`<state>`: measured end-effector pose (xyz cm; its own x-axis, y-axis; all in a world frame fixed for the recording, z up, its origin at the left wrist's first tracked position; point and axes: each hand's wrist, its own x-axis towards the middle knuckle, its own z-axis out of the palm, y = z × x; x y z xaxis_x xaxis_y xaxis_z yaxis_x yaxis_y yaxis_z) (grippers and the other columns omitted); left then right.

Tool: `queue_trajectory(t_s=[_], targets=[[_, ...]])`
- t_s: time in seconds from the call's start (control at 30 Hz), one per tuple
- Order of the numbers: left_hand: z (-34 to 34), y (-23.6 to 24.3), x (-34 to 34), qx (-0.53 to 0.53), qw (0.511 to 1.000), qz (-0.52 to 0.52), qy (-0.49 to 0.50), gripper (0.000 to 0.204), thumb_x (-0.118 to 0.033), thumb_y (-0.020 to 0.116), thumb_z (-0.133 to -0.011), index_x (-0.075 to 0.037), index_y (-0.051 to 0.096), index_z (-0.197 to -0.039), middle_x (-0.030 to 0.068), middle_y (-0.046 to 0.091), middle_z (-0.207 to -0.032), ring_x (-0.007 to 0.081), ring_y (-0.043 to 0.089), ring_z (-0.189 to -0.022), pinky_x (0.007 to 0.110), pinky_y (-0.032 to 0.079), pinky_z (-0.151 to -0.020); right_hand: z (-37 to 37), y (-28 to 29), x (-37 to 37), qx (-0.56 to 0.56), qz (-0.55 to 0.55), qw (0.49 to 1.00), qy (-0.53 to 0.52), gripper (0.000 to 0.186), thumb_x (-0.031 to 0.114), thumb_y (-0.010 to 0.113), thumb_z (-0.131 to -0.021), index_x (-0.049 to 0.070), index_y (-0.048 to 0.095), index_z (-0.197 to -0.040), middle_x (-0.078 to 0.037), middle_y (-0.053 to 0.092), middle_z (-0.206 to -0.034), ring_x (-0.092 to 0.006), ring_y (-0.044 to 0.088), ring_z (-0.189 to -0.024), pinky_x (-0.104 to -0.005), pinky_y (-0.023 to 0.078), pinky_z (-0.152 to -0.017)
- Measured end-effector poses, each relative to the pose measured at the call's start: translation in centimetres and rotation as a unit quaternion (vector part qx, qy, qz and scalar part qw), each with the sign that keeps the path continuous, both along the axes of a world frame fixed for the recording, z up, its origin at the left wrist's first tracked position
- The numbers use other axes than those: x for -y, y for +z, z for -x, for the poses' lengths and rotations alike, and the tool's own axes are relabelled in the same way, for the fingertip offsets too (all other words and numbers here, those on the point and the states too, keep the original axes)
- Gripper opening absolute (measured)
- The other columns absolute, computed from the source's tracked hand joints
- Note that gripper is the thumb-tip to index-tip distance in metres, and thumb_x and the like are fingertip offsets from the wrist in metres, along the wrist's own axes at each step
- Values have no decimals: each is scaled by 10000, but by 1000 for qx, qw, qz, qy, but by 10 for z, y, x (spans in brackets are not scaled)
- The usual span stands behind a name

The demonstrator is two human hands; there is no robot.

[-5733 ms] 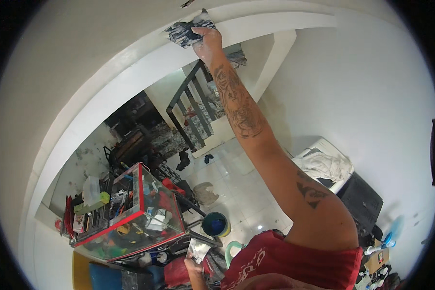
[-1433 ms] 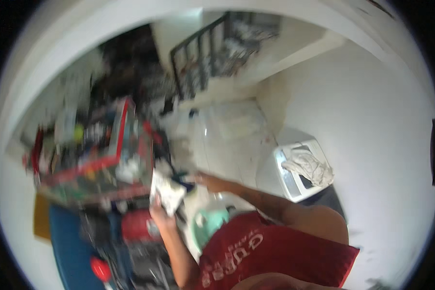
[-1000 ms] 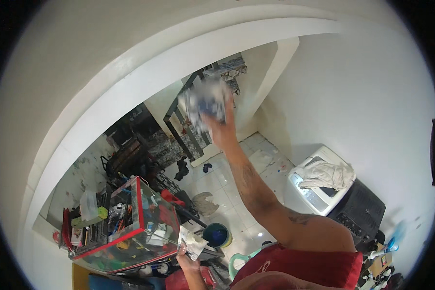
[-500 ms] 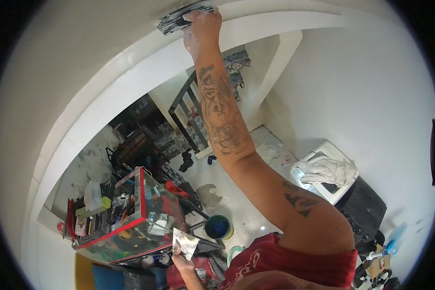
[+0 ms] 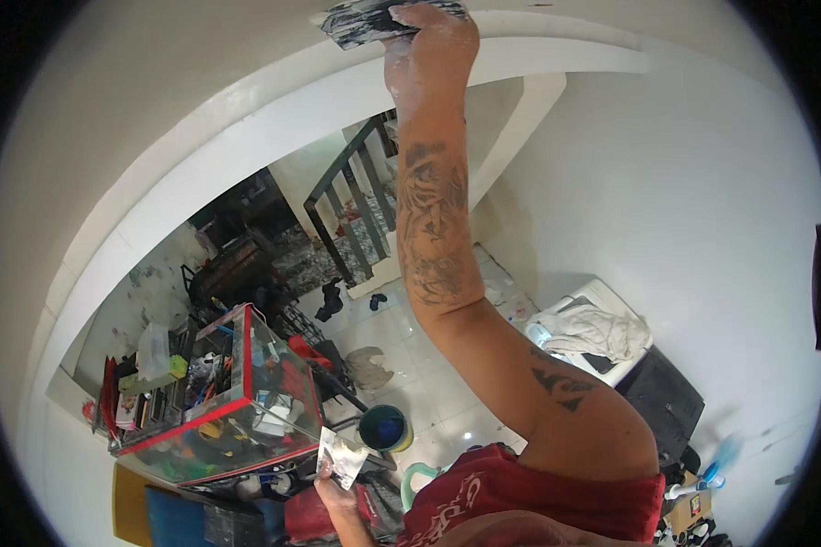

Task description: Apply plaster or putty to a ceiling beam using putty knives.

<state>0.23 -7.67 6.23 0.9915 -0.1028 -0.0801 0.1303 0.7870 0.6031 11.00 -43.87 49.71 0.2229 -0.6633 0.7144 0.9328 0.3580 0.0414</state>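
My right hand (image 5: pixel 433 50) is raised to the top of the view, gripping a flat, putty-smeared dark blade (image 5: pixel 356 23) held against the pale overhead surface (image 5: pixel 246 46) just beyond the curved white moulding (image 5: pixel 201 150). White residue coats parts of the fingers and wrist. Down at the lower middle, my left hand (image 5: pixel 336 492) holds a square metal plate (image 5: pixel 345 456) with pale putty on it, beside a green bucket (image 5: pixel 385 428) with blue inside.
A cluttered glass tank with red edges (image 5: pixel 219 410) stands lower left. A white washing machine with cloth (image 5: pixel 593 333) and a black box (image 5: pixel 661 392) line the right wall (image 5: pixel 666 201). Stairs with dark railing (image 5: pixel 356 201) lie beyond the arch; a green chair (image 5: pixel 417 479) is below me.
My right hand and blade rose from mid-view to the overhead surface, then shifted rightward in view over the last half second. My left hand stays low with the plate.
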Motion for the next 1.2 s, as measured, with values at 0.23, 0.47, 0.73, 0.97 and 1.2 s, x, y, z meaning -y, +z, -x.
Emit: queue_trajectory(t_s=[0.23, 0.47, 0.73, 0.97, 1.2], targets=[[0, 0, 4, 11, 998, 43, -40, 417, -87, 465, -701, 61, 427, -1089, 144, 514, -1046, 259, 522, -936, 366, 422, -828, 55, -51, 0, -116, 89, 883, -446, 461, -59, 490, -628, 26, 392, -1070, -97, 545, -871, -201, 531, -754, -302, 448, -667], [-12, 27, 28, -12, 1000, -9, -20, 402, -101, 500, -719, 54, 433, -1084, 140, 525, -1022, 242, 539, -906, 358, 447, -788, 103, -181, -57, -108, -30, 990, -90, 286, -63, 471, -648, -71, 506, -931, -147, 548, -805, -220, 562, -714, -319, 476, -656], [-58, 71, 46, 33, 999, -36, 14, 262, -89, 544, -740, 38, 501, -965, 114, 565, -914, 215, 574, -794, 320, 496, -667, 64, -341, -102, -366, 301, 875, 99, 463, -110, 496, -668, 12, 440, -1111, -164, 378, -1184, -223, 477, -978, -317, 409, -801], [-77, 58, 52, -52, 990, -81, 104, 230, -30, 496, -759, 57, 507, -973, 117, 567, -928, 191, 566, -808, 315, 473, -712, 36, -395, -135, -300, 582, 752, -70, 569, -131, 388, -596, 64, 430, -1129, -178, 413, -1077, -307, 446, -973, -316, 362, -837], [-75, 37, 30, -24, 976, -113, 182, 134, -27, 543, -725, 30, 568, -844, 43, 575, -783, 109, 534, -672, 227, 427, -600, 29, -424, -129, -377, 716, 588, -10, 623, -167, 338, -585, 104, 444, -1137, -161, 409, -1096, -328, 415, -1023, -365, 337, -899]])
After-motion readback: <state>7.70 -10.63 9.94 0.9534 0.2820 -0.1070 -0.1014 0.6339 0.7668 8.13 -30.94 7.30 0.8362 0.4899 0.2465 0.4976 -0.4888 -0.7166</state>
